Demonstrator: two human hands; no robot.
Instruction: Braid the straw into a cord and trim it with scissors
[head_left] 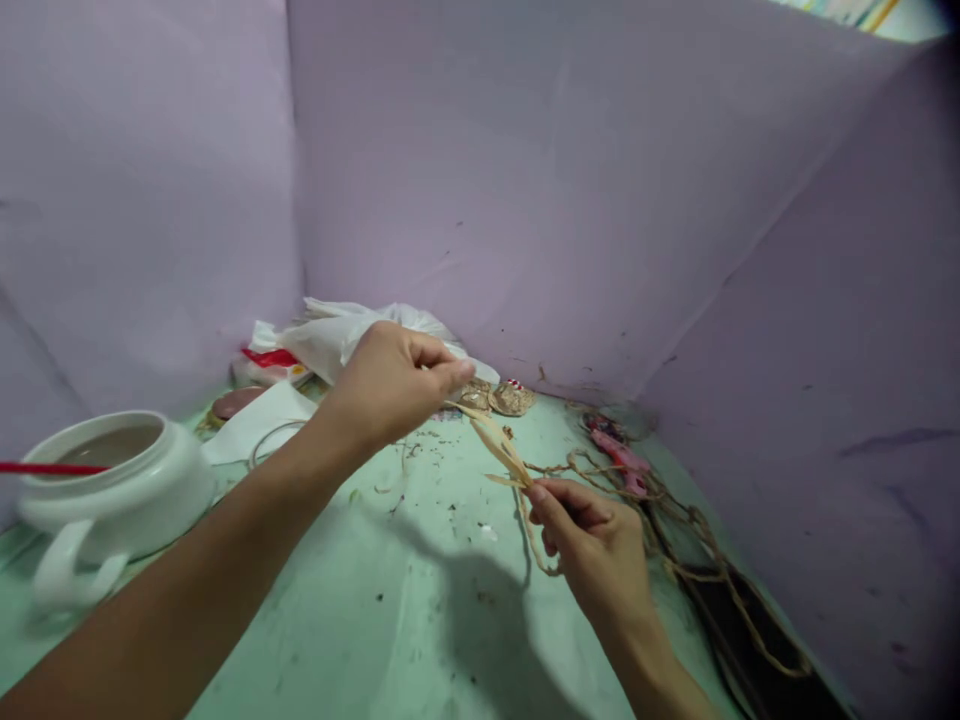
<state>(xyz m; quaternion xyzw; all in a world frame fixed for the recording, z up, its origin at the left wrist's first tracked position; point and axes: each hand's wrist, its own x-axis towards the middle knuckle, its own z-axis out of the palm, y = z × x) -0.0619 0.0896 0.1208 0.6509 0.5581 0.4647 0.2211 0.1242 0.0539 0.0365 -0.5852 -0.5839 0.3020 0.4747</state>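
A pale, dry fibre strip [495, 440] stretches between my two hands above the table. My left hand [401, 385] pinches its upper end, fingertips pressed together. Lower and to the right, my right hand [592, 530] is closed on the other end, where short loose ends stick out. From beside my right fingers runs a twisted cord [534, 540], looping down and also off to the right. Whether the strip and the cord are one piece is hidden by my fingers. Behind my left hand lie round woven tan pieces [512, 398], one with a red and white bit on it.
A white pot [161, 505] with liquid and a red stick [52, 468] stands at left. White plastic bags [330, 340] lie at the back. At right are a pink tool [621, 460], tangled cord [697, 530] and a dark flat object [757, 640]. Purple walls [525, 180] enclose the table.
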